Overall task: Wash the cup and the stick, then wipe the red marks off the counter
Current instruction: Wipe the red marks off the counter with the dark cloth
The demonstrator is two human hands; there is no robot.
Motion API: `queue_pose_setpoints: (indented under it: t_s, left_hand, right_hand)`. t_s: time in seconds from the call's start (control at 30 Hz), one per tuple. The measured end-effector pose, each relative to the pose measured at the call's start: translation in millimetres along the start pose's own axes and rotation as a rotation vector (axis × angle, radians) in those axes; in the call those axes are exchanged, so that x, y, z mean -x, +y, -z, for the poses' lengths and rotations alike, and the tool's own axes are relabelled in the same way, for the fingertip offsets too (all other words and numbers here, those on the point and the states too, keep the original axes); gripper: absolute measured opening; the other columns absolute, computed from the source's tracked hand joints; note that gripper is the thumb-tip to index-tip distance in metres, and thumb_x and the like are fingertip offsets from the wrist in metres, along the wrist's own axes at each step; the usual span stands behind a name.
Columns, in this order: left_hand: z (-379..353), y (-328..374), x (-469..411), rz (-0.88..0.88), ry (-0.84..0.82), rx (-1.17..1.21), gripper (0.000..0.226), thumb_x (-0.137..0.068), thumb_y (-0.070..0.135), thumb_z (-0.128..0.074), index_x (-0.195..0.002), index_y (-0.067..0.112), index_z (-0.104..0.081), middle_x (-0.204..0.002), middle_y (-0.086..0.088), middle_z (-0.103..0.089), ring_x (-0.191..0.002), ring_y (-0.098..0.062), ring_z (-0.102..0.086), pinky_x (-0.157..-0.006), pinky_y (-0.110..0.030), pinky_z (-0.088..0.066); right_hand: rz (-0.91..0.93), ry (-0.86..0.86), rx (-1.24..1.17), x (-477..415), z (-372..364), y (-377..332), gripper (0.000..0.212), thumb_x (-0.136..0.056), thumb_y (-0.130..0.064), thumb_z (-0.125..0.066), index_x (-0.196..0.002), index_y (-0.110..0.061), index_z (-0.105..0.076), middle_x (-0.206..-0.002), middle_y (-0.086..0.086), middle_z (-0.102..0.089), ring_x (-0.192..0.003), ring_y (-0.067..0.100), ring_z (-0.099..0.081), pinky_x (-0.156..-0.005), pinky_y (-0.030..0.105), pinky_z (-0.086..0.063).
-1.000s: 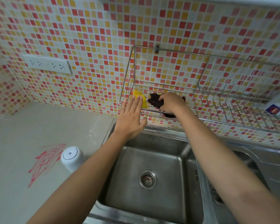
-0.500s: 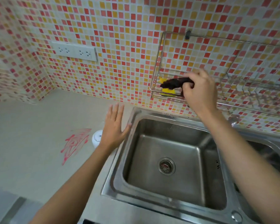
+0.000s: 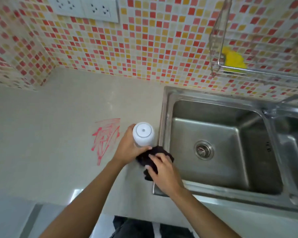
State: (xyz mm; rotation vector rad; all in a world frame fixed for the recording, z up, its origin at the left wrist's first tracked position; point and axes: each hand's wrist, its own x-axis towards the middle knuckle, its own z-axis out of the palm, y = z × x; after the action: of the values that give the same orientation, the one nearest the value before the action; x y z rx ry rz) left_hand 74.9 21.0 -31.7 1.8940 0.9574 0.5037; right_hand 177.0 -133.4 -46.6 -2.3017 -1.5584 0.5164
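Right hand: the right hand (image 3: 163, 172) is seen nearest, over the counter edge by the sink's near-left corner; its fingers are curled and clamped on a dark cloth (image 3: 155, 157).
Dark cloth: it is bunched under the right fingers and is touched by the left thumb.
Left hand: the left hand (image 3: 127, 150) is wrapped round the side of the cup, with the thumb on the near side and the fingers on the far side.
Cup: the white cup (image 3: 143, 134) is held base up on the counter (image 3: 58, 117), just beside the sink's left rim; whether it is lifted cannot be told.
Red marks: red marks (image 3: 107, 136) are scrawled on the counter just left of the cup, apart from both hands.
Sink: a small marking is seen on the right inner wall of the steel sink (image 3: 222, 169), too blurred to be read.
Rack: a yellow sponge (image 3: 233, 60) is held in the wire rack (image 3: 217, 40) on the tiled wall.
Sockets: white sockets (image 3: 86, 7) are mounted farthest, top left; no lettering can be made out.
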Motion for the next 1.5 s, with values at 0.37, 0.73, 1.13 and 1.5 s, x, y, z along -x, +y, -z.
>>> queue_pose_setpoints:
  t_s: [0.37,0.73,1.13,1.5]
  left_hand:
    - [46.6,-23.8,-14.3,-0.029,0.011,0.208,0.082,-0.064,0.02,-0.089,-0.13,0.026,-0.041,-0.125,0.015,-0.053,-0.117,0.0,-0.053,-0.096,-0.019,-0.041]
    - [208.0,-93.8,8.1,0.105,0.541,0.093,0.09,-0.066,0.033,-0.088,-0.136,0.024,-0.032,-0.134,0.008,-0.052,-0.12,-0.003,-0.053,-0.104,-0.032,-0.045]
    - [219.0,-118.3,-10.5,0.142,0.572,0.183,0.09,-0.067,0.026,-0.087,-0.138,0.019,-0.032,-0.125,0.019,-0.053,-0.116,0.006,-0.053,-0.099,-0.016,-0.044]
    - [222.8,-123.3,-34.3,0.068,0.495,0.099,0.092,-0.066,0.036,-0.087,-0.139,0.024,-0.031,-0.136,0.006,-0.052,-0.124,-0.007,-0.053,-0.106,-0.038,-0.045]
  right_hand:
    - [0.136,-0.111,0.398,-5.6,-50.7,-15.3,0.055,-0.103,-0.044,-0.018,-0.154,-0.027,-0.016,-0.16,0.003,-0.021,-0.148,0.031,-0.012,-0.116,0.058,-0.015]
    - [0.275,-0.006,0.342,-165.4,-120.9,-159.5,0.054,-0.099,-0.058,-0.025,-0.149,-0.042,-0.026,-0.159,-0.005,-0.024,-0.148,0.028,-0.016,-0.112,0.066,-0.005]
    - [0.068,-0.075,0.366,-53.9,-116.0,-134.5,0.072,-0.091,-0.074,-0.027,-0.153,-0.037,-0.018,-0.162,0.005,-0.015,-0.148,0.036,-0.012,-0.112,0.066,-0.014]
    - [-0.152,-0.022,0.317,-323.2,-80.9,-117.3,0.07,-0.089,-0.076,-0.011,-0.151,-0.045,-0.003,-0.164,-0.002,0.002,-0.149,0.032,0.006,-0.107,0.072,0.006]
